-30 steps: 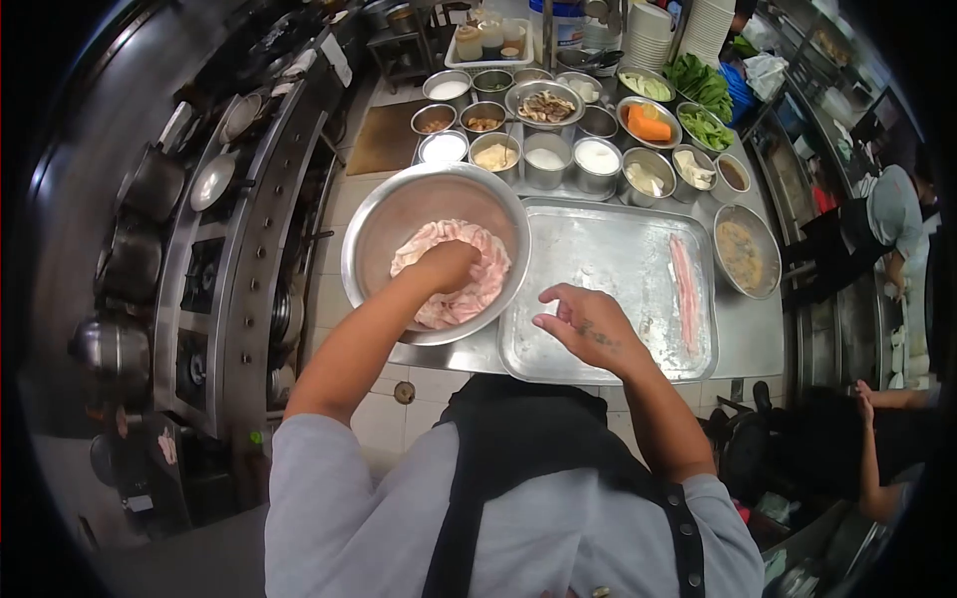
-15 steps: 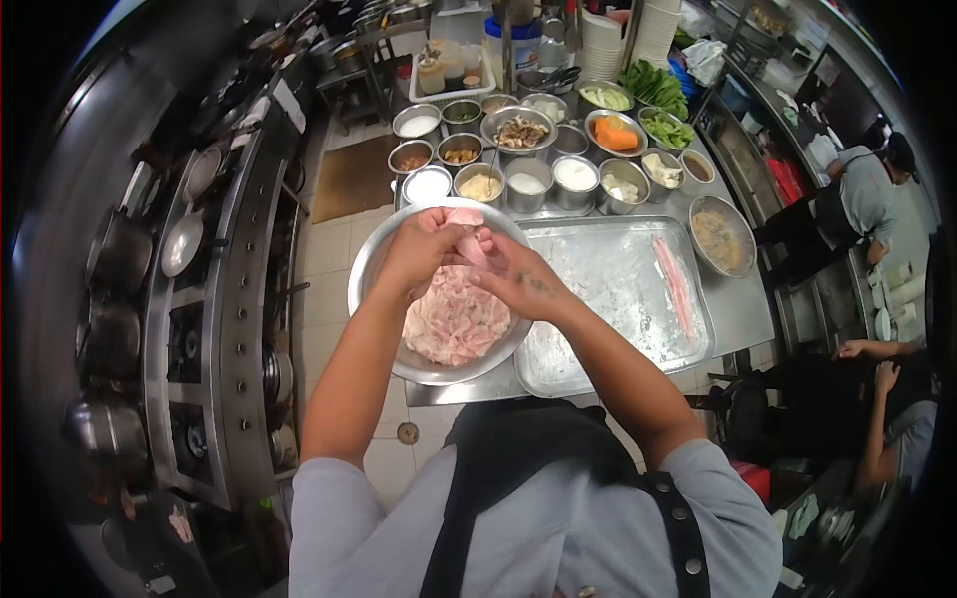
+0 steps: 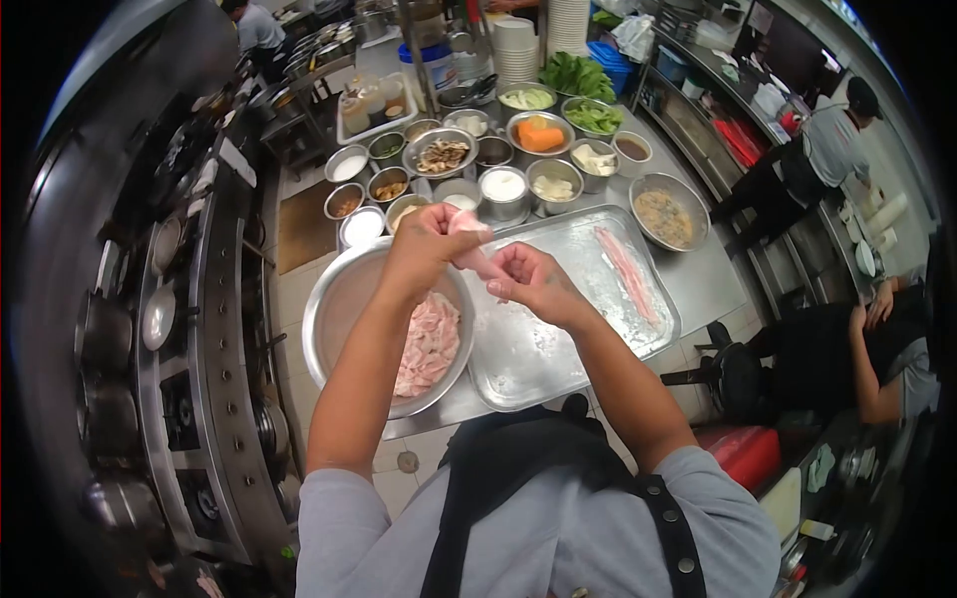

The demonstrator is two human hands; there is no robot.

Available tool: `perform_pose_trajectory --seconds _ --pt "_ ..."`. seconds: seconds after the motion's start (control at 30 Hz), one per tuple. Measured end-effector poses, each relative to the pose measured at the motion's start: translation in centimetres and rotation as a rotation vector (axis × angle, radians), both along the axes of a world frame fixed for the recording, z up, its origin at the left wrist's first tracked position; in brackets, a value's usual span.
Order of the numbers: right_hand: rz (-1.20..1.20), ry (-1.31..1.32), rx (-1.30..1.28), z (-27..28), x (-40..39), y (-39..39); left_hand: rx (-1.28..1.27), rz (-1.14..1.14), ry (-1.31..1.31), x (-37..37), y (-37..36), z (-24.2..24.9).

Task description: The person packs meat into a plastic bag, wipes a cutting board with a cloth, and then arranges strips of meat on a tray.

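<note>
My left hand (image 3: 424, 249) is closed around a pale pink piece of raw meat (image 3: 477, 257), above the right rim of a large metal bowl (image 3: 334, 299). At the lower end of that piece, the fingers of my right hand (image 3: 543, 284) are pinched together on it. Cut pieces of raw meat (image 3: 429, 349) lie in the bowl, partly hidden by my left forearm. Right of the bowl is a shallow metal tray (image 3: 548, 364), where one long strip of raw meat (image 3: 628, 274) rests near the right side.
Behind the tray stand several small metal bowls, including sliced mushrooms (image 3: 442, 155), orange pieces (image 3: 538, 134) and white powder (image 3: 503, 183). A bowl of mixture (image 3: 666, 217) sits at the right. A stove (image 3: 189, 419) runs along the left. A co-worker (image 3: 837, 149) stands at the right.
My hands have moved apart and rightward relative to the bowl, toward the tray, with the meat stretched between them. The view has turned, so the bowl and table appear farther left.
</note>
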State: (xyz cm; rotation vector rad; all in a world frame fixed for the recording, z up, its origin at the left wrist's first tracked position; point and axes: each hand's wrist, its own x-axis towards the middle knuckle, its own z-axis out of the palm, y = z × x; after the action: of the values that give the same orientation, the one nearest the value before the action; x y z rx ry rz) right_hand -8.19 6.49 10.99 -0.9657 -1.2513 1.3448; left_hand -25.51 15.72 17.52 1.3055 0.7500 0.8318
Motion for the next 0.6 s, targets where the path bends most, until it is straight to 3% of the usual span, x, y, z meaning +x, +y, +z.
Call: perform_pose_trajectory --seconds 0.1,0.13,0.2,0.23,0.27,0.37,0.6 --pt "-0.102 0.238 0.065 0.1 1.9 -0.9 0.134 -0.212 0.165 4.4 -2.1 0.2" --pt "-0.117 0.250 0.062 -0.1 3.1 -1.1 0.130 -0.227 0.176 5.7 -2.5 0.0" --pt "-0.182 -0.033 0.066 -0.4 5.5 -1.4 0.165 -0.234 0.330 8.2 -3.1 -0.6" --pt "-0.220 0.088 0.016 -0.8 6.3 -1.8 0.102 -0.231 0.188 9.4 -3.3 -1.5" --pt "-0.237 0.105 0.010 -1.5 7.4 -2.2 0.097 -0.248 0.204 10.5 -3.6 -1.8" --pt "-0.291 0.302 -0.038 -3.1 9.9 -3.6 0.024 -0.203 0.119 13.3 -3.7 -3.7" --pt "-0.275 0.279 -0.156 -7.0 14.6 -6.5 -0.048 -0.010 0.157 18.6 -4.6 -7.9"
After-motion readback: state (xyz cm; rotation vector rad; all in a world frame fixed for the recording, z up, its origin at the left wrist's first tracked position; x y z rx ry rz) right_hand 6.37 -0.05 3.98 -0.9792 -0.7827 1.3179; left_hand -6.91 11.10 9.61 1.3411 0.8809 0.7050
